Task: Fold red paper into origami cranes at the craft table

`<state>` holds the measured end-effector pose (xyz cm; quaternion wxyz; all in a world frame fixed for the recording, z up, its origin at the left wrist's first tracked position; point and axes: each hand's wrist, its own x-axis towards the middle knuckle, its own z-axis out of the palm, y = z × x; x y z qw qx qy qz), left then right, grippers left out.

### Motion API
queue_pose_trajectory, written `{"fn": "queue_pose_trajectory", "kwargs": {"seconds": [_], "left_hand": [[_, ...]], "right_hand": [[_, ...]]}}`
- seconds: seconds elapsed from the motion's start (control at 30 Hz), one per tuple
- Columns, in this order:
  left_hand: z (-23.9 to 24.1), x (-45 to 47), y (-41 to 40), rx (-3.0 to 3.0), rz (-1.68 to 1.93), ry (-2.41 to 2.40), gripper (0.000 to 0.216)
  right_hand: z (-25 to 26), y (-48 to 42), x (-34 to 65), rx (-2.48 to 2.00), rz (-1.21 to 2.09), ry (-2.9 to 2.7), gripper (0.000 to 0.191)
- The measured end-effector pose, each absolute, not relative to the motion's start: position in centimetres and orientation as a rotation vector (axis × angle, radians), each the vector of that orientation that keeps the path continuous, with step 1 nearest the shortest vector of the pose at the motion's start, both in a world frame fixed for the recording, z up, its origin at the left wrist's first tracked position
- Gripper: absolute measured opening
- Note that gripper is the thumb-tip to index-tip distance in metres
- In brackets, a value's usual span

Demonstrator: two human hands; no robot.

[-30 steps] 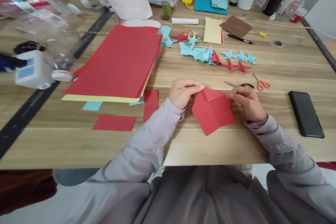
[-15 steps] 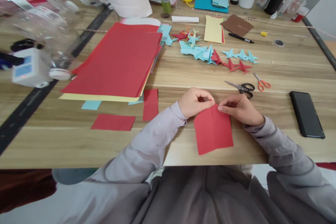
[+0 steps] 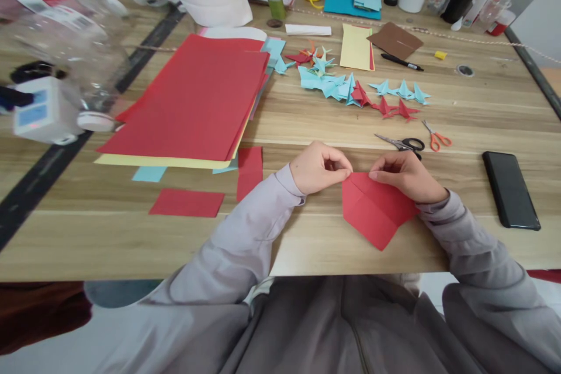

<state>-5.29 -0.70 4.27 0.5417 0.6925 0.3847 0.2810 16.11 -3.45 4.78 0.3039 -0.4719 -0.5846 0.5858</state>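
Observation:
A creased piece of red paper (image 3: 372, 207) is held between my two hands near the table's front edge. My left hand (image 3: 318, 168) pinches its upper left corner between thumb and fingertips. The upper edge, farther right, is pinched by my right hand (image 3: 405, 174), which covers part of the sheet. Just beyond the right hand lie black-handled scissors (image 3: 401, 142), and beside them small orange-handled scissors (image 3: 436, 136). Two red paper rectangles lie to the left, one crosswise (image 3: 187, 203) and one upright (image 3: 249, 172) by my left sleeve.
A stack of large red and yellow sheets (image 3: 188, 105) covers the left middle. Folded blue and red paper cranes (image 3: 333, 86) lie farther back. A black phone (image 3: 511, 190) rests at right. Plastic bottles (image 3: 94, 90) and a white box (image 3: 44, 111) stand at left.
The red paper has been turned, so a corner now points toward me and its edge lies between my hands. My hands have moved slightly apart, both still pinching it.

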Motion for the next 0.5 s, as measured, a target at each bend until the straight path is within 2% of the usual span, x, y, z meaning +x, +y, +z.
{"fn": "queue_pose_trajectory", "kwargs": {"seconds": [0.33,0.5], "left_hand": [[4.2,-6.0,0.2,1.524,0.79,0.988,0.008],[3.9,-4.9,0.0,1.292,0.831,1.148,0.028]], "right_hand": [[4.4,-3.0,16.6,-1.348,1.444,-1.415,0.027],[3.4,-3.0,16.1,-1.379,1.304,-1.339,0.029]]}}
